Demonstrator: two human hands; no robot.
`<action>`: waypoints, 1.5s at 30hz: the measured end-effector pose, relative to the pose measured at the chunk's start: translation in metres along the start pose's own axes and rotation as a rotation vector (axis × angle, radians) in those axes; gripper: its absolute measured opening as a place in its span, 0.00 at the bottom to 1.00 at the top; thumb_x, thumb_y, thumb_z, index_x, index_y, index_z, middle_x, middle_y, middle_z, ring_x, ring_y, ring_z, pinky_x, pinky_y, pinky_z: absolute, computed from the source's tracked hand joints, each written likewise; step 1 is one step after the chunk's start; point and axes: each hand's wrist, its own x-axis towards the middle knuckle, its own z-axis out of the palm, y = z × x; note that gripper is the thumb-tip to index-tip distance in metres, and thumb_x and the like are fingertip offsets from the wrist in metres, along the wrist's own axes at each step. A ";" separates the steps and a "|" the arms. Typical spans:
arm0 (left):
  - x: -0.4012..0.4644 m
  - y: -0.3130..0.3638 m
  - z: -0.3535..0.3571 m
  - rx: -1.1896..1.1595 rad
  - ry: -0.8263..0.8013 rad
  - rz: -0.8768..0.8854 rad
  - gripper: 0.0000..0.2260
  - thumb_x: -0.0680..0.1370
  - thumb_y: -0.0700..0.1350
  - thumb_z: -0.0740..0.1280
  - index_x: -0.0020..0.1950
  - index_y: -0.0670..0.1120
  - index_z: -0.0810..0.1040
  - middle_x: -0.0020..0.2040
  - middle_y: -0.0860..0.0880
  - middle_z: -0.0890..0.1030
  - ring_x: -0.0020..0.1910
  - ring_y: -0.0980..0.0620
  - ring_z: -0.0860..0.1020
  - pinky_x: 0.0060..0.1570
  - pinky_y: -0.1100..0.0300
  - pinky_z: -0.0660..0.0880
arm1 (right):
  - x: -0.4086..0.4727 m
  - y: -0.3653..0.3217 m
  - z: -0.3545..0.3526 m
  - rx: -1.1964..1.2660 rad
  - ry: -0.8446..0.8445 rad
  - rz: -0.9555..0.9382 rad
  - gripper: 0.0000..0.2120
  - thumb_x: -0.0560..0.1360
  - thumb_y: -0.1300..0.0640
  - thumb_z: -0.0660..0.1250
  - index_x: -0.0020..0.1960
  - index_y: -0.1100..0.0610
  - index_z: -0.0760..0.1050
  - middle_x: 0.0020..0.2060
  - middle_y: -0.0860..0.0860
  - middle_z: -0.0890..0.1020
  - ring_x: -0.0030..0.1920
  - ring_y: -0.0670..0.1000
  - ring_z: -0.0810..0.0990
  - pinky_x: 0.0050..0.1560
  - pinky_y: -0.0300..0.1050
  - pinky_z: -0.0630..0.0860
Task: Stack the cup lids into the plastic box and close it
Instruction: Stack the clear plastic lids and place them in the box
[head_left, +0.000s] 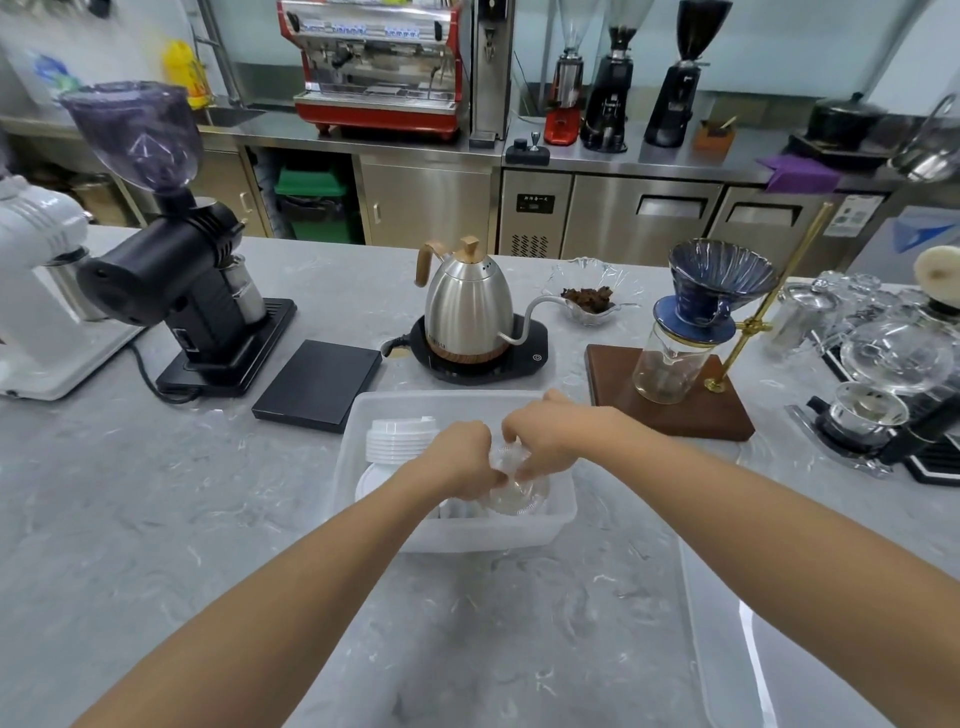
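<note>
Centrally, the plastic box (563, 512) stood open on the grey worktop (156, 493), just in front of the kettle (467, 306) on its base. Both hands were inside the box. The left hand (460, 457) and the right hand (556, 439) met over a clear cup lid (511, 483), with the fingers of each curled and pinching its edge from opposite sides. The lid was held above the box floor, toward the right half of the box; whether it touched anything beneath could not be determined. A stack of white cup lids (397, 439) stood in the left rear part of the box, with a further white lid (371, 480) lying flat just in front of it. A translucent box cover (727, 649) lay flat on the worktop at the near right, apart from the box. A black scale (317, 384) lay to the box's left rear.
</note>
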 end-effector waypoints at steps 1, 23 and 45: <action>0.000 -0.001 -0.001 -0.012 0.009 0.002 0.24 0.78 0.52 0.71 0.68 0.40 0.73 0.64 0.42 0.78 0.56 0.45 0.78 0.57 0.51 0.76 | -0.002 0.003 0.001 0.028 0.032 -0.003 0.26 0.76 0.41 0.66 0.69 0.54 0.69 0.60 0.50 0.79 0.63 0.56 0.71 0.59 0.44 0.60; 0.002 -0.010 -0.003 0.164 -0.034 0.187 0.26 0.71 0.48 0.79 0.67 0.42 0.77 0.62 0.44 0.81 0.61 0.43 0.78 0.49 0.58 0.69 | -0.019 0.001 0.011 -0.124 0.139 -0.086 0.30 0.68 0.41 0.76 0.63 0.56 0.76 0.53 0.51 0.85 0.58 0.55 0.77 0.53 0.41 0.60; -0.001 -0.016 0.004 0.165 -0.021 0.229 0.28 0.73 0.47 0.77 0.71 0.45 0.75 0.65 0.44 0.81 0.64 0.42 0.77 0.61 0.51 0.75 | -0.021 -0.001 0.024 -0.100 0.128 -0.057 0.29 0.70 0.43 0.74 0.65 0.56 0.75 0.52 0.53 0.84 0.63 0.54 0.76 0.76 0.49 0.51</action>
